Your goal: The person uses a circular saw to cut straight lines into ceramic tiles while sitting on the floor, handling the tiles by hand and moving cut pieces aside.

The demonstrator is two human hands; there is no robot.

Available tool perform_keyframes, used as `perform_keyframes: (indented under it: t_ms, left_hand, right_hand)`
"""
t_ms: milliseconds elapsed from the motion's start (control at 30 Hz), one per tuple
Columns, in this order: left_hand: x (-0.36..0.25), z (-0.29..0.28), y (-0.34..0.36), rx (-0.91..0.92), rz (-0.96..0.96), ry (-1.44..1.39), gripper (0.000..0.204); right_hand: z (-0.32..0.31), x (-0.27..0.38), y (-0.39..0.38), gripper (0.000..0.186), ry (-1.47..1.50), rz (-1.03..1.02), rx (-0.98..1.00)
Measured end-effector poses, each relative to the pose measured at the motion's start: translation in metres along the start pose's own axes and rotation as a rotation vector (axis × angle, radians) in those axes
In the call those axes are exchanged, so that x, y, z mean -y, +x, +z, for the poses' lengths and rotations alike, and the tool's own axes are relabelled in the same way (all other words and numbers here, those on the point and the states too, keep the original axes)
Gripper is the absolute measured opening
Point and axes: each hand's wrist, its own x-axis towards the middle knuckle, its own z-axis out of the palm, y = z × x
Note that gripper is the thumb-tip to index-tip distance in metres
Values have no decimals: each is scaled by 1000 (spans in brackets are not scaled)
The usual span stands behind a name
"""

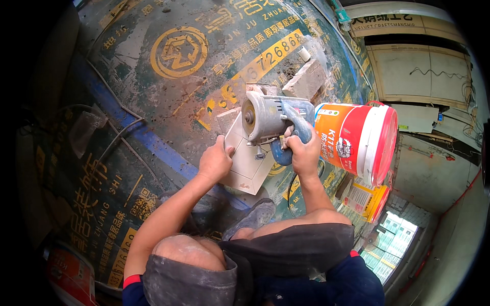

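A pale cream tile (244, 176) with lines across its face is tilted up off the floor in front of my knees. My left hand (216, 160) is closed around the tile's left edge, the thumb on its face. My right hand (303, 150) grips the blue handle of a dusty handheld tile saw (273, 120). The saw's round guard and disc overlap the tile's upper part. Whether the disc touches the tile or spins, I cannot tell. Its dark cord (290, 194) hangs below my right hand.
Close to the saw's right is a large red-and-orange bucket (339, 133) with a white rim. A yellow bucket (363, 198) stands nearer me. Beyond the saw lie a broken slab (308, 79) and a small white cylinder (304, 54). A grey cable (121, 106) crosses the printed green floor sheet (127, 61).
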Motion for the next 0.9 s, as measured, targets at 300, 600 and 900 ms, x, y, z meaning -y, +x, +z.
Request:
perform_keyframes:
  t_ms: [300, 600, 900]
  left_hand:
    - [1, 1, -1, -21, 11, -1, 29]
    - [4, 4, 0, -34, 13, -10, 29]
    - [5, 5, 0, -45, 21, -26, 29]
  right_hand:
    - [2, -1, 2, 9, 3, 0, -11]
    - [2, -2, 3, 11, -7, -3, 6]
    - [3, -4, 6, 10, -16, -11, -2]
